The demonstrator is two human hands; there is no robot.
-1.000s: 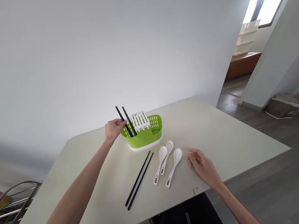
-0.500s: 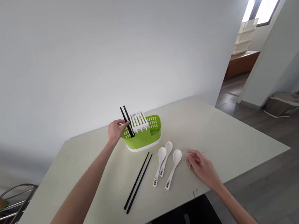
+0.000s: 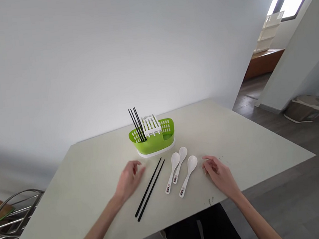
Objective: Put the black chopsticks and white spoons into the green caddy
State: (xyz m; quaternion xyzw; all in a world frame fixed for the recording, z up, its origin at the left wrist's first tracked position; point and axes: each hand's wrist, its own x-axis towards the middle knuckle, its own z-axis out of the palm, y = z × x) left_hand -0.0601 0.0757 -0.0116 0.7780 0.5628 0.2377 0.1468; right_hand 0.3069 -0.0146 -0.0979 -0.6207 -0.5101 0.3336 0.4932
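Note:
My left hand (image 3: 129, 179) is over the table just left of a pair of black chopsticks (image 3: 149, 189), its fingers apart and holding nothing. Several black chopsticks (image 3: 137, 125) stand in the left end of a green utensil basket (image 3: 155, 144), which has a white slatted rack (image 3: 151, 126) across its middle and a white base. Right of the lying pair are three white spoons (image 3: 188, 175), bowls pointing away from me. Beside the rightmost spoon, my right hand (image 3: 216, 172) rests with loosely curled fingers and nothing in them.
The pale table (image 3: 99, 202) meets a plain wall at its back edge. A metal-framed stool (image 3: 12, 214) stands at the lower left. On the floor to the far right is a bin with a liner (image 3: 308, 107).
My left hand has let go of the chopsticks in the basket and come back toward me, beside the lying pair. My right hand stays nearly in place; the view has shifted slightly.

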